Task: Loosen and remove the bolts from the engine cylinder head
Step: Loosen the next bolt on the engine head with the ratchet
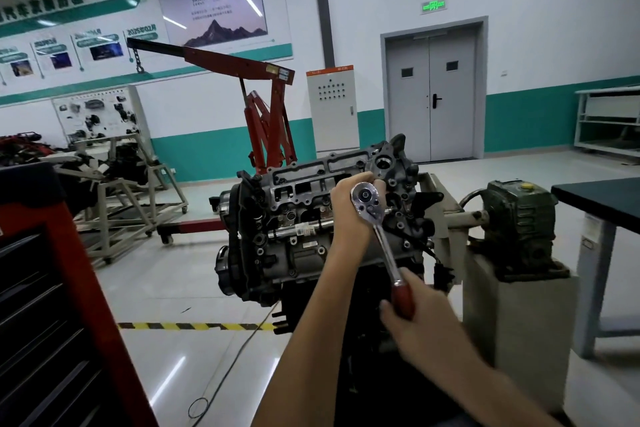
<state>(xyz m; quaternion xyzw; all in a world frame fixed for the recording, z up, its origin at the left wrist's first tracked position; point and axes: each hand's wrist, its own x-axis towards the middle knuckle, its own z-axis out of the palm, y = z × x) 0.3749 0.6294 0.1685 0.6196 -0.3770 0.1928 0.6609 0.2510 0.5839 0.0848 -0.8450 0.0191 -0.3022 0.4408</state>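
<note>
The cylinder head (304, 184) sits mid-room on a stand. The left hand (346, 208) curls around the ratchet (382, 239) head, pressed to the cylinder head's right end. Nearer, below, the right hand (422, 319) grips its red handle.

The engine (294, 218) hangs off a beige stand (519, 322), held by a shaft (467, 218) from the green gearbox (519, 229) that sits on top of the stand. The stand rests on the glossy floor (173, 288). Also on the floor are a red crane (270, 121) behind the engine, a red tool chest (52, 305) at left, a wheeled frame (131, 204), a dark-topped counter (595, 198) at right, a loose cable (235, 357) and a strip of yellow-black tape (194, 326).
</note>
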